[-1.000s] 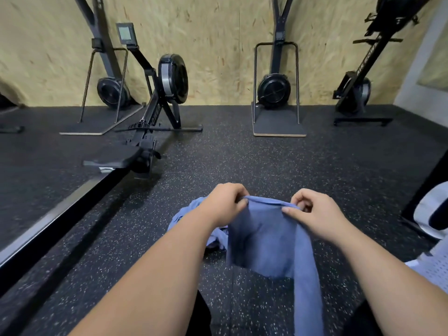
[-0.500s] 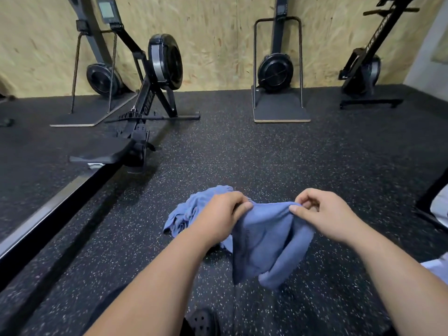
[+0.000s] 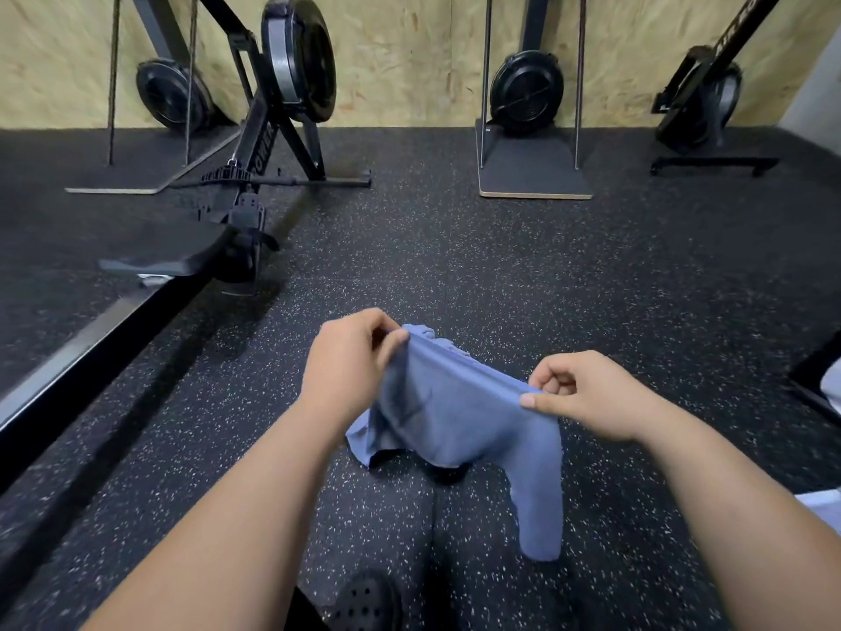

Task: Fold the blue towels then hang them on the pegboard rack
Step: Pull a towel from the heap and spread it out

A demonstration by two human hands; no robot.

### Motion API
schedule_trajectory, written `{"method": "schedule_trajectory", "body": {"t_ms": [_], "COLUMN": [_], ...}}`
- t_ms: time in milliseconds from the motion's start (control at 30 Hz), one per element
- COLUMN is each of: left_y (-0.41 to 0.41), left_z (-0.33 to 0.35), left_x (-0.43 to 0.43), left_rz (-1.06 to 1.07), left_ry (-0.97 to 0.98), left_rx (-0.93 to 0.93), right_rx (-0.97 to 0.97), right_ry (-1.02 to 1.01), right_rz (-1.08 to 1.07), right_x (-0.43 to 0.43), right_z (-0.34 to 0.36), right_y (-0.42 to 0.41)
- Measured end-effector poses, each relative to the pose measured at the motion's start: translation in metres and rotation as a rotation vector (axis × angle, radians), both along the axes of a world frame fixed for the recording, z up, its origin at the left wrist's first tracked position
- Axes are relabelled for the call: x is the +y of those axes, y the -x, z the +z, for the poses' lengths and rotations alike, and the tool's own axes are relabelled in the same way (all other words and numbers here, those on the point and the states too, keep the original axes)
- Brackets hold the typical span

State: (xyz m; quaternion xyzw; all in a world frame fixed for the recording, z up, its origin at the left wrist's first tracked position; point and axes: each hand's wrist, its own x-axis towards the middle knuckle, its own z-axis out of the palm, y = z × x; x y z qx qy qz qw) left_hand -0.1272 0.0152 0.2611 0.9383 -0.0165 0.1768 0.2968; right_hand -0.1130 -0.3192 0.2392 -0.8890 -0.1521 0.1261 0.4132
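**A:** Where is the blue towel (image 3: 459, 416), and what has hold of it?

**B:** It hangs in front of the person, above the speckled rubber floor (image 3: 500, 275). The left hand (image 3: 352, 366) pinches one end of its top edge; the right hand (image 3: 587, 393) pinches the other — each grip is clamped on cloth.

**A:** Which way does it lie from the grip?

**B:** The held edge runs across, left end higher and farther away. The cloth drops below both grips, unevenly — a long tail falls under the right hand, so that side likely needs gathering before a fold.
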Motion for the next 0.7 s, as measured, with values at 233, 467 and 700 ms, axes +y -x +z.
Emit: {"method": "schedule_trajectory", "body": {"t_ms": [233, 467, 700], "left_y": [-0.007, 0.011, 0.008], "left_z": [0.009, 0.009, -0.002], "left_x": [0.011, -0.066, -0.096], "left_rz": [0.237, -0.341, -0.506], "left_ry": [-0.002, 0.132, 0.107], "left_rx": [-0.058, 0.148, 0.240], "right_rx": [-0.104, -0.218, -0.190], "right_ry": [0.042, -0.055, -0.082], "right_rz": [-0.120, -0.024, 0.035], "right_x": [-0.020, 0.012, 0.010], "right_z": [0.008, 0.019, 0.025], "right_y": [-0.012, 0.009, 0.016]}}
